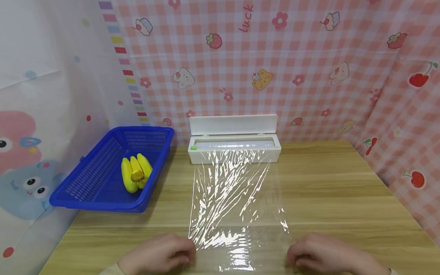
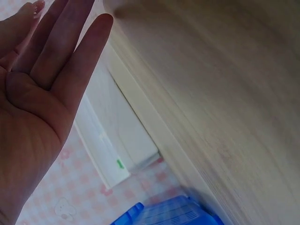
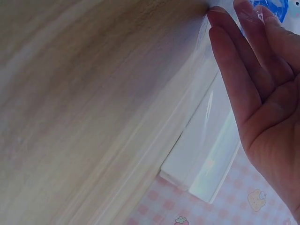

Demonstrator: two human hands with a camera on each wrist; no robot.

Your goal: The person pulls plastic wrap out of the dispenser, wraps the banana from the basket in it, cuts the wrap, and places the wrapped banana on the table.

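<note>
A sheet of clear cling film (image 1: 233,206) stretches over the table from a white cling film dispenser (image 1: 235,154), whose lid stands raised. My left hand (image 1: 161,252) pinches the sheet's near left corner between thumb and forefinger, its other fingers extended in the left wrist view. At the opposite near corner, my right hand (image 1: 330,254) pinches the film the same way; a glint of film (image 3: 260,15) shows at its fingertips. The dispenser also appears beyond the hand in both wrist views, with its green slider (image 2: 120,163) seen in the left one.
To the left stands a blue plastic basket (image 1: 93,206) holding a bunch of yellow bananas (image 1: 136,173). A pink checked cloth (image 1: 233,57) hangs behind the wooden table (image 1: 337,191), and more patterned cloth covers both sides.
</note>
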